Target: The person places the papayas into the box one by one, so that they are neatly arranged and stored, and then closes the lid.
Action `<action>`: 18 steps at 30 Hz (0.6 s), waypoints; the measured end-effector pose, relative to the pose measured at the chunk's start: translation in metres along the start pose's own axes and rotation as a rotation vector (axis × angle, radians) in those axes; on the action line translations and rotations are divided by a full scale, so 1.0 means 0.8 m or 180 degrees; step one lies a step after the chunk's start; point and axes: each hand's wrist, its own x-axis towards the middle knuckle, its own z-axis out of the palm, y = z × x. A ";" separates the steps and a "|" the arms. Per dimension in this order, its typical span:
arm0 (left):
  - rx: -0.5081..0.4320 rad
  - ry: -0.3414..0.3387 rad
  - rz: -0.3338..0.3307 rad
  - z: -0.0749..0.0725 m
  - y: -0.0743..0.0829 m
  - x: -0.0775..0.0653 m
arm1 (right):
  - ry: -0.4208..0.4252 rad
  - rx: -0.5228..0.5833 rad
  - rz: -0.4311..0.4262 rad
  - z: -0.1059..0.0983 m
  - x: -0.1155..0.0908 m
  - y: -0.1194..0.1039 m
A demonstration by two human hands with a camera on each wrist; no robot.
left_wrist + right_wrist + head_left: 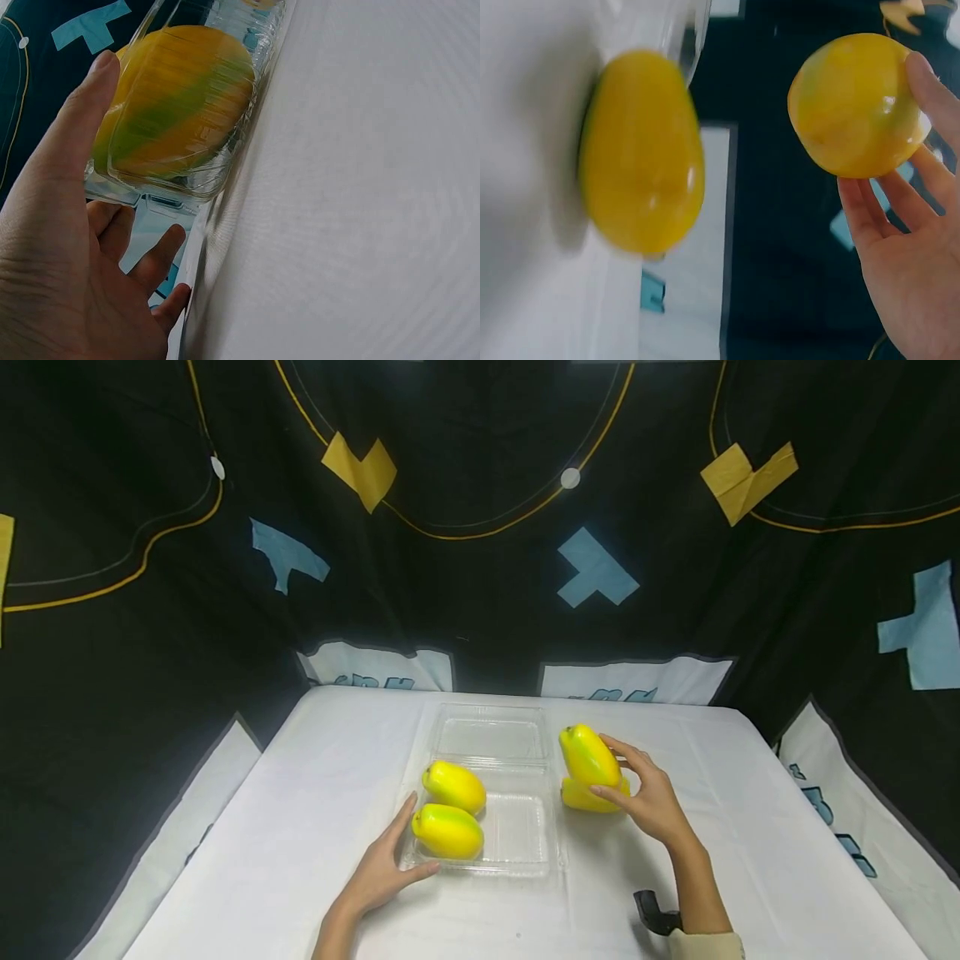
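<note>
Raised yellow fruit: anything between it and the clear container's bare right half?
Nothing visible except the right wall of the container. The right hand holds the raised fruit right of it; the lid lies open at the far side; the two fruits inside sit left, near the left hand.

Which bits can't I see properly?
- Head view: lower fruit, partly hidden by the held fruit and right hand.
- Head view: blue markings at the back, bottoms hidden by the table.
- Head view: left forearm, cut off by bottom edge.
- Left wrist: clear box, cut off by top edge.
</note>
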 end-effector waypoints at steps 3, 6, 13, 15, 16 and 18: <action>-0.0002 -0.0005 -0.0015 -0.001 0.001 0.000 | -0.0127 0.0032 -0.0128 0.018 0.012 -0.010; 0.0002 -0.0022 -0.0015 -0.001 0.001 0.000 | -0.0320 0.0043 -0.0283 0.037 0.022 -0.016; 0.0011 -0.0041 0.0018 -0.003 0.002 0.000 | -0.0792 0.0048 -0.0423 0.077 0.034 -0.021; 0.0010 -0.0042 0.0031 -0.003 0.002 0.000 | -0.0883 0.0053 -0.0403 0.086 0.035 -0.019; 0.0007 -0.0042 0.0036 -0.003 0.002 -0.001 | -0.0924 0.0035 -0.0387 0.091 0.036 -0.017; 0.0000 -0.0044 0.0039 -0.003 0.002 -0.001 | -0.0990 0.0028 -0.0403 0.099 0.035 -0.012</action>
